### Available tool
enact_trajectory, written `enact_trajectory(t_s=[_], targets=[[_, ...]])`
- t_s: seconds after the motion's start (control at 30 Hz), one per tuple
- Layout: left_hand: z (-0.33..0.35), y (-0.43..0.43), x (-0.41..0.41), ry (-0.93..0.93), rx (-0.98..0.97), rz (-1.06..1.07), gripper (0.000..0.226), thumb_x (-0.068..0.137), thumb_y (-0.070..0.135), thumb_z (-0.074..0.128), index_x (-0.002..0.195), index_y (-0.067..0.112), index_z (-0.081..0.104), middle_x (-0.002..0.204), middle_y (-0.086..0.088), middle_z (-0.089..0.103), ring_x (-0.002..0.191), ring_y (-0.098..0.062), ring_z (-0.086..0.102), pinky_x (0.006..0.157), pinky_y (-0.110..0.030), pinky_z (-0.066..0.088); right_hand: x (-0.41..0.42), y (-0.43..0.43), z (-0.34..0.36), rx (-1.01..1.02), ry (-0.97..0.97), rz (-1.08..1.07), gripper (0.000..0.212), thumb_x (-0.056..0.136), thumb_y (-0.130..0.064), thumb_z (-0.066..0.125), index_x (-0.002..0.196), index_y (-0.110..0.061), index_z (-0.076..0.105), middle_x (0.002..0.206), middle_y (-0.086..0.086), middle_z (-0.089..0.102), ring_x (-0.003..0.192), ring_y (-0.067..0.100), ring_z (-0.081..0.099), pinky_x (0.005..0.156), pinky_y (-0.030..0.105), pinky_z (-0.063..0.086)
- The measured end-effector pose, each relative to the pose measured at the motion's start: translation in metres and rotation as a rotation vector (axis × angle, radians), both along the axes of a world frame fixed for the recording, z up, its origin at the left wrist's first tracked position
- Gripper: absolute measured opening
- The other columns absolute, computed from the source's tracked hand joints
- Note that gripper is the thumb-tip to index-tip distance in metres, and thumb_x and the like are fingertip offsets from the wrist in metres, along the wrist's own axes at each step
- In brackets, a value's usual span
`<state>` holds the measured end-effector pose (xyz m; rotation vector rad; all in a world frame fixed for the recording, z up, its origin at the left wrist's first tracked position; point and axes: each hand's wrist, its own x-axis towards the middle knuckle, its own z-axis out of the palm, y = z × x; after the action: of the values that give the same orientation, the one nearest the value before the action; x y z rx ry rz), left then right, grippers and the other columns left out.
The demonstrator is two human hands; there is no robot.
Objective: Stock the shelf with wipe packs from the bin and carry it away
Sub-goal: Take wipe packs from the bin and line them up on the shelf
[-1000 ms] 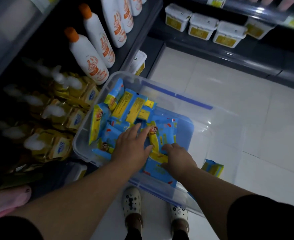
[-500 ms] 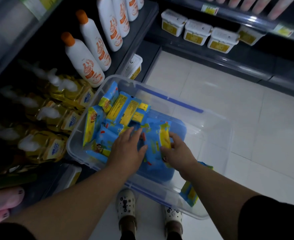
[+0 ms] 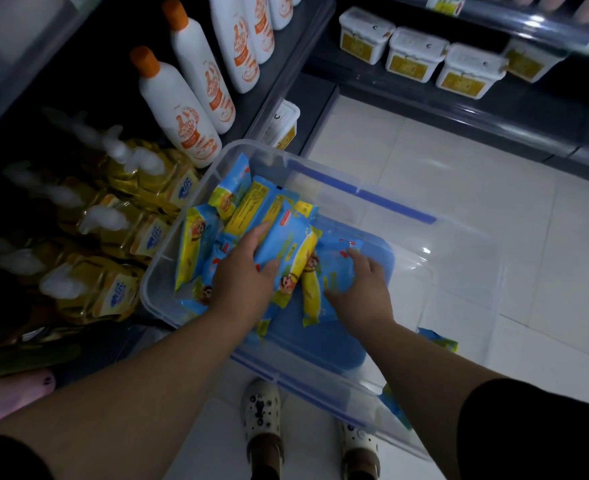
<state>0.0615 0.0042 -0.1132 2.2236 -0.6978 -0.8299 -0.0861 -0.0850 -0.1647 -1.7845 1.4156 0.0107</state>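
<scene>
A clear plastic bin point(image 3: 466, 282) with blue handles stands on the floor against the shelf unit. Several blue and yellow wipe packs point(image 3: 241, 206) lie in its left half. My left hand point(image 3: 248, 275) reaches into the bin and grips one wipe pack point(image 3: 286, 251), thumb on its near side and fingers over its far side. My right hand point(image 3: 362, 289) lies beside it on another flat blue pack point(image 3: 334, 261), fingers spread over it. A further pack point(image 3: 438, 341) shows through the bin's right wall.
The dark shelf point(image 3: 286, 64) at left holds white bottles with orange caps point(image 3: 178, 109) and yellow pump bottles point(image 3: 106, 289). White tubs point(image 3: 414, 53) line the far low shelf. White tiled floor point(image 3: 459, 174) spreads right. My shoes point(image 3: 261, 417) stand just below the bin.
My left hand has moved right and closed round a wipe pack, tilting it up. My right hand has let go of its pack and now lies spread on a flat one.
</scene>
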Motion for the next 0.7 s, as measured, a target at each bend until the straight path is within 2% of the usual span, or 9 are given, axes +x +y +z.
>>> enact_trajectory(t_s=[0.1,0.2,0.3,0.4,0.47,0.6,0.7], targets=[[-0.006,0.0,0.005,-0.009,-0.044,-0.021,0.051,0.095,0.016,0.057,0.14,0.033,0.042,0.142,0.003,0.046,0.123,-0.012,0.048,0.096,-0.022,0.041,0.01,-0.002,-0.013,-0.032,0.065,0.178,0.091,0.082,-0.02,0.072,0.151,-0.035,0.015,0.159,-0.002,0.009,0.139,0.027,0.028,0.108,0.036,0.033],[-0.012,0.002,0.006,-0.032,-0.051,-0.031,0.05,0.094,0.015,0.057,0.139,0.032,0.044,0.143,0.003,0.047,0.128,-0.016,0.047,0.104,-0.035,0.043,0.014,-0.004,-0.018,-0.068,0.136,0.222,0.087,0.086,-0.013,0.065,0.151,-0.038,0.011,0.159,-0.002,0.008,0.135,0.03,0.031,0.105,0.035,0.034],[-0.012,0.004,0.006,-0.033,-0.064,-0.031,0.049,0.095,0.013,0.056,0.14,0.029,0.045,0.145,0.003,0.045,0.131,-0.015,0.044,0.107,-0.033,0.04,0.013,-0.003,-0.017,-0.078,0.133,0.231,0.084,0.087,-0.011,0.063,0.151,-0.036,0.014,0.154,0.006,0.025,0.131,0.031,0.037,0.104,0.036,0.036],[-0.005,0.008,0.005,-0.047,-0.044,-0.033,0.049,0.095,0.014,0.055,0.14,0.032,0.044,0.144,0.002,0.045,0.13,-0.016,0.044,0.106,-0.031,0.039,0.012,-0.003,-0.001,-0.039,0.054,0.218,0.077,0.089,-0.011,0.059,0.15,-0.035,0.02,0.138,0.008,0.049,0.118,0.03,0.052,0.096,0.036,0.044],[0.009,0.009,0.005,-0.073,-0.022,-0.038,0.049,0.096,0.013,0.053,0.14,0.034,0.044,0.144,0.001,0.045,0.129,-0.018,0.044,0.103,-0.029,0.039,0.011,-0.003,0.018,-0.021,0.03,0.212,0.074,0.09,-0.01,0.055,0.149,-0.038,0.021,0.135,0.003,0.054,0.111,0.029,0.057,0.089,0.034,0.047],[0.056,0.007,0.008,-0.1,-0.042,-0.039,0.049,0.098,0.01,0.046,0.141,0.032,0.042,0.146,-0.001,0.04,0.129,-0.02,0.044,0.097,-0.027,0.039,0.011,-0.01,0.071,-0.059,-0.016,0.234,0.074,0.09,-0.007,0.053,0.149,-0.038,0.02,0.135,-0.004,0.055,0.115,0.023,0.057,0.08,0.025,0.043],[0.104,0.002,0.011,-0.154,-0.09,-0.015,0.05,0.097,0.007,0.045,0.14,0.033,0.043,0.143,-0.001,0.045,0.126,-0.018,0.047,0.098,-0.026,0.04,0.018,-0.024,0.123,-0.129,-0.028,0.26,0.076,0.091,-0.008,0.052,0.15,-0.038,0.016,0.126,0.005,0.061,0.106,0.028,0.06,0.068,0.024,0.033]])
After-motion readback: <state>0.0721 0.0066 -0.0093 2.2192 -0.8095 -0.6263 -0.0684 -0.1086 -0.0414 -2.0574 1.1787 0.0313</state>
